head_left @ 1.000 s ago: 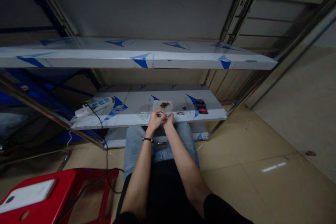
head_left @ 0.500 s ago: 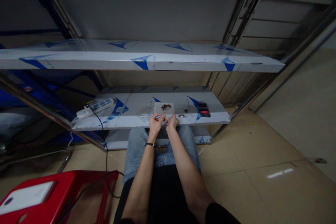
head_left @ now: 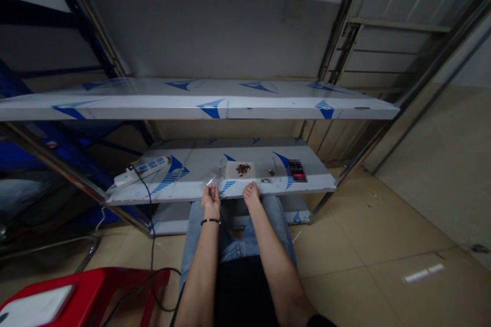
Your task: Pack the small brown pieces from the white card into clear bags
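Observation:
My left hand is at the front edge of the lower shelf, its fingers closed at the near side of a clear plastic bag. To its right, my right hand is curled closed by the same edge; whatever its fingers hold is hidden. Just beyond the hands, a white square sheet or shallow tray carries a pile of small dark brown pieces. Right of it lie a small dark item and a small clear packet, too small to make out.
A white power strip with a dark cable lies at the shelf's left end. A blurred dark and red item lies on the right. The upper shelf overhangs behind. A red stool bearing a white phone stands lower left.
My hands have moved apart: the left went left to the clear plastic bag, the right stayed near the shelf edge. The view has tilted up slightly.

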`<state>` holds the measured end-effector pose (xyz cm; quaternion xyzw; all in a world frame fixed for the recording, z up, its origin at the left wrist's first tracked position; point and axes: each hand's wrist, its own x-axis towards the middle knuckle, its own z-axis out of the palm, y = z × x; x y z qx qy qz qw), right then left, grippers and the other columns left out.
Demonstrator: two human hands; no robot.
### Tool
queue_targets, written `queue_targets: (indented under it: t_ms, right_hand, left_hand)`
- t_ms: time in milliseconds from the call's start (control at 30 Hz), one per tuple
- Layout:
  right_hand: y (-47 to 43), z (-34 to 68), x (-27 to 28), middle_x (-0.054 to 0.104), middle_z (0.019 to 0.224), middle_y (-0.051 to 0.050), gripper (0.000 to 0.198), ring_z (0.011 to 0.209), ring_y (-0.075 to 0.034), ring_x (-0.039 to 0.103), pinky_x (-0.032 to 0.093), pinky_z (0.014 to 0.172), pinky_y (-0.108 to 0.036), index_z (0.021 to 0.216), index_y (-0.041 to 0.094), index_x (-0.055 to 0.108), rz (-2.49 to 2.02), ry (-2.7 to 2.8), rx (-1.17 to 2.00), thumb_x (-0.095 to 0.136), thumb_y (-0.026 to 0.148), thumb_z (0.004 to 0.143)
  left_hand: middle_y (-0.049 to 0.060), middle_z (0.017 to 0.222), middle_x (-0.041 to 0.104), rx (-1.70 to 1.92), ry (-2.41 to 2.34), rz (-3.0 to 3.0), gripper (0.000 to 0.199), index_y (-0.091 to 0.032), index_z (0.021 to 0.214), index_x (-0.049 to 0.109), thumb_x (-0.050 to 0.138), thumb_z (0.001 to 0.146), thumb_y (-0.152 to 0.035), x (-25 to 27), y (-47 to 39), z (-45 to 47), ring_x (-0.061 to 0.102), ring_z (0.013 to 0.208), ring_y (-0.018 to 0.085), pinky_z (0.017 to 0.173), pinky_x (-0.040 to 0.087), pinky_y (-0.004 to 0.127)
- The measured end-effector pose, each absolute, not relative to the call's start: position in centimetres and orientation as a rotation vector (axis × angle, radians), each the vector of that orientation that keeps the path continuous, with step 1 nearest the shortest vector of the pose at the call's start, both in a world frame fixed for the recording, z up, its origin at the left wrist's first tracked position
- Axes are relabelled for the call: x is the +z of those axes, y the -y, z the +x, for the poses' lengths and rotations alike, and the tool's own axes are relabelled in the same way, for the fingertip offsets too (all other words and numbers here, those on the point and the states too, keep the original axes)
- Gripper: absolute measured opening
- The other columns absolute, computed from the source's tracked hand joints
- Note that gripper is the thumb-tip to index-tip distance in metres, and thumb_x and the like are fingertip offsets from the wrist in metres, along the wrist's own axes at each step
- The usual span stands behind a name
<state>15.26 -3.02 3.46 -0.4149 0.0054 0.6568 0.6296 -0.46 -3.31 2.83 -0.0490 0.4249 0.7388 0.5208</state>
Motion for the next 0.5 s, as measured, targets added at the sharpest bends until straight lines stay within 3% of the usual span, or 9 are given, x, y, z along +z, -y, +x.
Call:
queue_targets:
  t_ms: [200, 333, 500]
  right_hand:
    - [3.0, 15.7, 2.6, 0.021, 0.038, 0.011, 0.041, 0.028, -0.006, 0.014, 0.009, 0.030, -0.015, 0.062, 0.023, 0.028, -0.851, -0.066, 1.596, 0.026, 0.023, 0.103]
    - [2.4, 16.1, 2.3, 0.020, 0.038, 0.011, 0.043, 0.028, -0.006, 0.013, 0.008, 0.030, -0.016, 0.061, 0.023, 0.028, -0.802, -0.038, 1.603, 0.028, 0.027, 0.104]
    - [1.9, 16.3, 1.4, 0.023, 0.038, 0.011, 0.042, 0.027, -0.006, 0.014, 0.011, 0.030, -0.016, 0.060, 0.023, 0.028, -0.787, 0.012, 1.620, 0.033, 0.030, 0.102]
  left_hand:
    - [0.003, 0.084, 0.068, 1.757, -0.926, -0.122, 0.006, -0.018, 0.097, 0.061, 0.056, 0.097, -0.016, 4.1, -0.2, 0.3, 0.071, 0.079, 0.010, 0.079, 0.059, 0.020]
    - [0.005, 0.096, 0.070, 1.673, -0.890, -0.103, 0.012, -0.022, 0.108, 0.060, 0.054, 0.098, -0.019, 4.5, -2.7, 0.5, 0.071, 0.088, 0.013, 0.079, 0.060, 0.023]
    - [0.008, 0.096, 0.071, 1.509, -0.821, -0.091, 0.016, -0.020, 0.096, 0.056, 0.043, 0.098, -0.013, 4.8, -3.5, 0.4, 0.071, 0.086, 0.015, 0.074, 0.061, 0.028]
